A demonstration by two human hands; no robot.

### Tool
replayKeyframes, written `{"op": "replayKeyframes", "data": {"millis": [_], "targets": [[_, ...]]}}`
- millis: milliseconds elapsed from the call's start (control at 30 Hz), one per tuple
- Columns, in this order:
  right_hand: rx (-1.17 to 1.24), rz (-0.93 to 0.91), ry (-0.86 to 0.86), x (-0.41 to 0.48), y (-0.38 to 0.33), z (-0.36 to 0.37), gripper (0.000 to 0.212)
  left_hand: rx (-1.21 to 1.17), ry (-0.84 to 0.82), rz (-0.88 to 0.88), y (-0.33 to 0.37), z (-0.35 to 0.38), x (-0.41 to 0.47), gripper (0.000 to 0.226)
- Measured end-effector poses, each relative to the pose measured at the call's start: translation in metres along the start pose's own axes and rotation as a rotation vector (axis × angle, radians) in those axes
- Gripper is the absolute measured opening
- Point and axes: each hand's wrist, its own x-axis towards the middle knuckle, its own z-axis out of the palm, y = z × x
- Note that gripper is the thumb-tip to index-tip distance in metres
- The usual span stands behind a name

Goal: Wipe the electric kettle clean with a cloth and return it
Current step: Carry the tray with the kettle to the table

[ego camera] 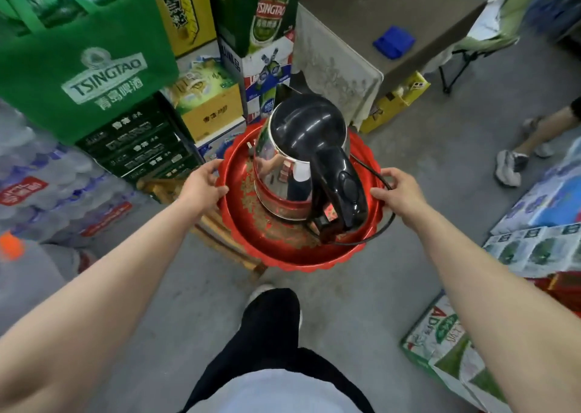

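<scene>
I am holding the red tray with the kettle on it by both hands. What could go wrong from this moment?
1. The kettle stands loose on the red tray, tall and top-heavy; if the tray tilts, it may slide or tip off.
2. The black cord passes over the rim under the right hand and loops outside; it may snag.
3. The left hand grips only the rim edge, so a slip seems possible.
</scene>
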Motion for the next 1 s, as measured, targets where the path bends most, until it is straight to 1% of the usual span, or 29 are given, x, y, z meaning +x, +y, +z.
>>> {"op": "replayKeyframes", "data": {"millis": [167,267,500,633,733,833,1000], "targets": [[0.005,0.009,-0.013,0.090,-0.004,-0.049,0.035,-0.024,-0.005,-0.027,0.059,0.057,0.062,0.059],[0.023,0.002,-0.010,0.150,-0.010,-0.075,0.033,0.006,0.004,0.003,0.094,0.087,0.111,0.060],[0.009,0.082,-0.003,0.269,-0.029,-0.133,0.031,0.088,-0.020,-0.011,0.190,0.142,0.200,0.055],[0.022,0.082,-0.010,0.341,-0.038,-0.167,0.034,0.081,-0.045,-0.039,0.241,0.172,0.249,0.056],[0.033,0.062,-0.023,0.405,-0.042,-0.189,0.035,0.065,-0.016,-0.050,0.279,0.196,0.291,0.055],[0.019,0.014,-0.010,0.473,-0.047,-0.214,0.034,0.056,0.015,-0.074,0.312,0.223,0.334,0.061],[0.014,-0.006,-0.062,0.573,-0.066,-0.258,0.040,0.013,0.062,-0.115,0.366,0.268,0.394,0.064]]}}
